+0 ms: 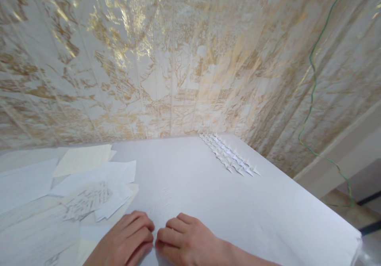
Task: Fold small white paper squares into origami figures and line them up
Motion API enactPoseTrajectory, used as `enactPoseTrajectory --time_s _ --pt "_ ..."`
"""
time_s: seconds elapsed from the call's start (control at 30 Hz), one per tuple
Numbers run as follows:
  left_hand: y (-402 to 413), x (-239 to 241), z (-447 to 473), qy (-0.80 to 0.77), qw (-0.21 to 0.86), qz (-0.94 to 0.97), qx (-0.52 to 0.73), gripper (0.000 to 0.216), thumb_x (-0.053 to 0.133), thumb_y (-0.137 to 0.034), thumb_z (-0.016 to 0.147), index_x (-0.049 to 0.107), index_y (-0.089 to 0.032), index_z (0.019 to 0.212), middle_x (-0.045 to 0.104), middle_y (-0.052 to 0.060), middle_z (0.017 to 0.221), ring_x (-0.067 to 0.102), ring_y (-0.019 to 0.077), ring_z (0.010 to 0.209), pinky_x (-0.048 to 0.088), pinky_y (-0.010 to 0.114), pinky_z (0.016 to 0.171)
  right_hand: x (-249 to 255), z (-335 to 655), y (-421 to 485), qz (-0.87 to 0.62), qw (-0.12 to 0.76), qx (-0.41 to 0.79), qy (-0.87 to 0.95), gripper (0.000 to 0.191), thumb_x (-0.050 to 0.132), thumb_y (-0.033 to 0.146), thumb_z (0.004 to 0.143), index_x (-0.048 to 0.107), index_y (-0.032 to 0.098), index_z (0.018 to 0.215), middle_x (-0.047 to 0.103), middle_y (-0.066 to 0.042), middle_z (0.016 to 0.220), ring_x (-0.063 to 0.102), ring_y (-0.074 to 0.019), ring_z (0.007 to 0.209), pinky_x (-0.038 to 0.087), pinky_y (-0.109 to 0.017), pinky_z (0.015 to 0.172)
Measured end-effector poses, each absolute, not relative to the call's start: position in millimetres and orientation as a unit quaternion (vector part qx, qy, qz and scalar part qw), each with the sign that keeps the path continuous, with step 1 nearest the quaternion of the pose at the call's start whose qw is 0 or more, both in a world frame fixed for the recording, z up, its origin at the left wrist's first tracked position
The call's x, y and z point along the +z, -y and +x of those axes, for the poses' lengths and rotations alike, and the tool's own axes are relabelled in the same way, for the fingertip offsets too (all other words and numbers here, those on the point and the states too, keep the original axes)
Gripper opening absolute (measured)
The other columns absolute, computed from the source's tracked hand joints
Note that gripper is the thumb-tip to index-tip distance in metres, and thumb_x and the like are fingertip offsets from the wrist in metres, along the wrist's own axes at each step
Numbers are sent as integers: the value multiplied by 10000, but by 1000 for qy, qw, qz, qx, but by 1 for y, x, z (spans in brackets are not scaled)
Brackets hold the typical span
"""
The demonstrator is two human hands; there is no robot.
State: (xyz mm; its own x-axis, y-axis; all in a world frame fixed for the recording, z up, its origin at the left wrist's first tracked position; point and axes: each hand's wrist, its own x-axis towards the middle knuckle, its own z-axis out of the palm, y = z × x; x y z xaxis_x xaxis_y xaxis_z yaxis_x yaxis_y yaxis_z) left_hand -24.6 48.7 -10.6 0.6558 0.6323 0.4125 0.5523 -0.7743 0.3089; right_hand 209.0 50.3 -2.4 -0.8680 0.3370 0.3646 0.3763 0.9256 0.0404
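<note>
Both hands rest on the white table at the bottom of the head view, fingertips nearly touching. My left hand has its fingers curled and pressed down on the surface. My right hand lies beside it, fingers bent and pressed together. Whatever lies under the fingertips is hidden; it may be a small piece of white paper. Loose sheets of paper lie just left of my left hand.
Rows of several small folded white paper pieces lie near the table's far right corner. A wall with gold-patterned covering stands behind the table. A green wire hangs at the right. The table's right edge drops to the floor.
</note>
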Motion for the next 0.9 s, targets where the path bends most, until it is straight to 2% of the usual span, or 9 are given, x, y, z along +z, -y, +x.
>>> enactPoseTrajectory --time_s 0.17,0.3,0.57,0.9 --pt "-47 -5 -20 -361 135 884 264 162 587 -283 973 658 -275 827 719 -37 929 643 168 926 525 243 853 3 215 -48 -171 179 13 969 24 597 198 984 594 174 987 724 -21 1026 575 -167 849 431 -315 720" --pt "-50 -5 -18 -352 134 893 247 141 577 -242 965 663 -273 857 707 -33 923 631 172 907 512 251 837 2 218 -49 -185 192 76 961 116 573 140 952 589 209 1044 742 -10 1107 613 -155 968 439 -301 844" --pt "-53 3 -9 -387 145 888 200 177 569 -201 931 601 -240 762 654 -19 849 595 188 826 471 293 749 7 215 -47 -179 179 73 965 86 590 124 929 606 191 979 747 -22 1047 607 -170 924 428 -292 851" --pt "-53 0 -9 -403 164 877 205 175 606 -230 913 584 -236 740 638 -23 825 580 196 819 458 313 765 1 211 -43 -226 182 46 956 38 636 167 903 628 171 940 719 -28 965 571 -189 849 431 -308 792"
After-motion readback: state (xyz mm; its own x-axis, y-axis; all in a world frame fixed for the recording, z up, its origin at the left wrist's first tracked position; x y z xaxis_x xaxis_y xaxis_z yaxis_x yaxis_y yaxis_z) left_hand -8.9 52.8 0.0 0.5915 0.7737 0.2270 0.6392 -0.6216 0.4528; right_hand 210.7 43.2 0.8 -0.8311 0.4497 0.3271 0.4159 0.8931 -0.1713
